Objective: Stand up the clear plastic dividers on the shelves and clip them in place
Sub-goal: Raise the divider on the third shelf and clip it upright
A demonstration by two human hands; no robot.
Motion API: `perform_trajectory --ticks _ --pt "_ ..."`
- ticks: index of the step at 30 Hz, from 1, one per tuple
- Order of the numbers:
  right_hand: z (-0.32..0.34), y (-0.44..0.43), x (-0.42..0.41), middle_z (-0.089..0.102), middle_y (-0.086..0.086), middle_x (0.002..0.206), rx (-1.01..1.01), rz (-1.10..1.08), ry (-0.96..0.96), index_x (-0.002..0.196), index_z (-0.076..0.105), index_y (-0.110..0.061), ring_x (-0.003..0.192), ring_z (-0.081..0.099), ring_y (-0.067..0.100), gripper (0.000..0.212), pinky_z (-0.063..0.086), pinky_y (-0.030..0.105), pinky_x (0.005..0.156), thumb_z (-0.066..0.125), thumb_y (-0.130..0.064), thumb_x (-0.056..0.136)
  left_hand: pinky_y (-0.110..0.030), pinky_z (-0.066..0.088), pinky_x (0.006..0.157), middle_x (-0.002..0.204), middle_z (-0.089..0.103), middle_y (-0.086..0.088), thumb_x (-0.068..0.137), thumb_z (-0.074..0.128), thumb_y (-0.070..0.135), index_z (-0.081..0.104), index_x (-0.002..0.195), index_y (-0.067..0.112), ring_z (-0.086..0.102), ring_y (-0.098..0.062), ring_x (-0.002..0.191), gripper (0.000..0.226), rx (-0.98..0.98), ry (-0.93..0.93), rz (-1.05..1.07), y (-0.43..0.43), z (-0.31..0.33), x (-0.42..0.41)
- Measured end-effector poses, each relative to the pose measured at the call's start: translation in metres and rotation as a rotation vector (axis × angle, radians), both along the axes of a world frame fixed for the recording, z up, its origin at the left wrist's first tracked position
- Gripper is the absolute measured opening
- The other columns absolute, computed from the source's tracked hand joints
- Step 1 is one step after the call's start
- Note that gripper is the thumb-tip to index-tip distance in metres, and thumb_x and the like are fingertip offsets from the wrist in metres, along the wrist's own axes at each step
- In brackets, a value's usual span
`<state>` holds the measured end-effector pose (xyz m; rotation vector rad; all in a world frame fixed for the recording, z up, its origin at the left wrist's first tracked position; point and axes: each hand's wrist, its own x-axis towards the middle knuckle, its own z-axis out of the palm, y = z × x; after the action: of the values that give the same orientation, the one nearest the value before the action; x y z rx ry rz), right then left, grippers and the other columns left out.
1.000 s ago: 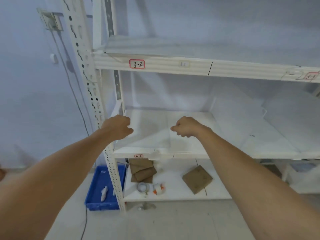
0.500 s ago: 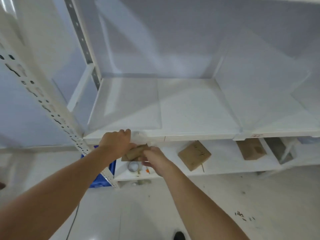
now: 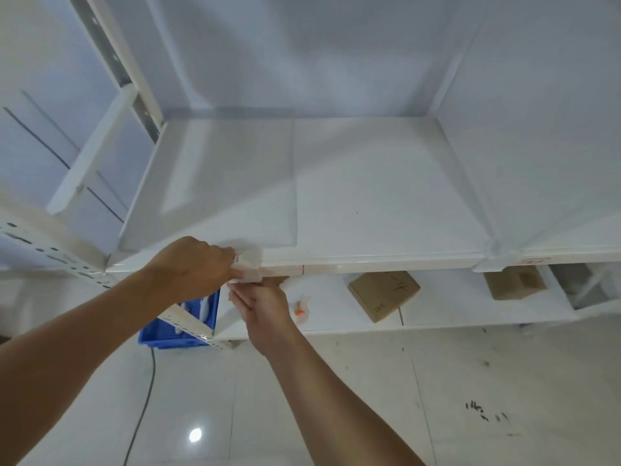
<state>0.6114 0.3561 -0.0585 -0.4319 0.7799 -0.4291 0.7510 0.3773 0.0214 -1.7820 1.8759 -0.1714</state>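
At the far left, your left hand [image 3: 193,265] is curled over the front lip of the white metal shelf [image 3: 386,196], its fingers [image 3: 232,264] pinched shut on a small translucent white plastic clip [image 3: 247,272] sitting on that edge. Just below and touching the same clip, your right hand [image 3: 263,306] reaches up from underneath, fingers [image 3: 240,295] pressed against the clip's underside; whether they grip it or only push, you cannot tell from here. The clear flat plastic divider sheet [image 3: 215,193] nearest you lies flat on the left half of the shelf, its front corner beside the clip, so it is not yet stood up. It looks thin, light and slippery, likely to flex and bow if lifted by one corner; take it along the front edge with both hands. Further right, another clear plastic divider [image 3: 537,156] already stands upright, held at the front by its own pale clip [image 3: 497,255].
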Motion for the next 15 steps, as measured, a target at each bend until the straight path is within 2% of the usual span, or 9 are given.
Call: perform_trajectory --ticks 2,5,7,11,13,15 --pt "0.005 -0.004 -0.007 0.076 0.007 0.118 -0.006 -0.008 -0.004 0.106 0.076 -0.014 0.117 0.069 0.018 0.024 0.049 0.030 0.109 0.067 0.000 0.089 -0.032 0.050 0.063 0.085 0.062 0.004 0.107 0.030 0.043 0.053 0.118 0.019 0.065 -0.021 0.071 0.036 0.007 -0.004 -0.023 -0.005 -0.002 -0.002" --pt "0.007 -0.011 -0.021 0.073 0.013 0.129 -0.016 -0.052 0.014 0.123 0.070 -0.004 0.124 0.066 0.023 0.035 0.048 0.034 0.112 0.066 0.004 0.089 -0.032 0.043 0.059 0.089 0.067 0.002 0.105 0.036 0.036 0.055 0.116 0.016 0.066 -0.023 0.072 0.029 0.017 -0.049 -0.073 -0.014 -0.001 -0.016" --pt "0.007 -0.015 -0.028 0.071 0.016 0.129 -0.013 -0.076 0.036 0.125 0.069 -0.001 0.125 0.066 0.027 0.037 0.050 0.035 0.110 0.068 0.005 0.088 -0.031 0.042 0.058 0.088 0.068 0.001 0.106 0.032 0.039 0.055 0.113 0.015 0.062 -0.023 0.068 0.034 0.009 -0.084 -0.113 -0.020 0.000 -0.025" --pt "0.009 -0.021 -0.037 0.074 0.016 0.119 0.005 -0.101 0.051 0.126 0.066 0.004 0.124 0.066 0.028 0.038 0.052 0.034 0.108 0.068 0.006 0.088 -0.032 0.046 0.063 0.099 0.070 -0.002 0.107 0.026 0.044 0.054 0.117 0.013 0.071 -0.024 0.085 0.043 0.050 -0.091 -0.145 -0.027 0.004 -0.035" --pt "0.009 -0.022 -0.039 0.075 0.013 0.114 0.011 -0.102 0.034 0.124 0.067 0.005 0.123 0.067 0.028 0.036 0.053 0.032 0.106 0.067 0.007 0.088 -0.033 0.051 0.067 0.093 0.068 0.000 0.107 0.025 0.045 0.055 0.119 0.013 0.071 -0.024 0.087 0.045 0.057 -0.074 -0.132 -0.030 0.004 -0.037" --pt "0.011 -0.023 -0.042 0.075 0.014 0.119 0.007 -0.102 0.019 0.122 0.069 0.004 0.122 0.067 0.027 0.034 0.054 0.031 0.105 0.067 0.007 0.088 -0.033 0.053 0.069 0.076 0.054 0.004 0.108 0.027 0.044 0.055 0.120 0.013 0.071 -0.024 0.087 0.043 0.056 -0.054 -0.123 -0.031 0.006 -0.041"
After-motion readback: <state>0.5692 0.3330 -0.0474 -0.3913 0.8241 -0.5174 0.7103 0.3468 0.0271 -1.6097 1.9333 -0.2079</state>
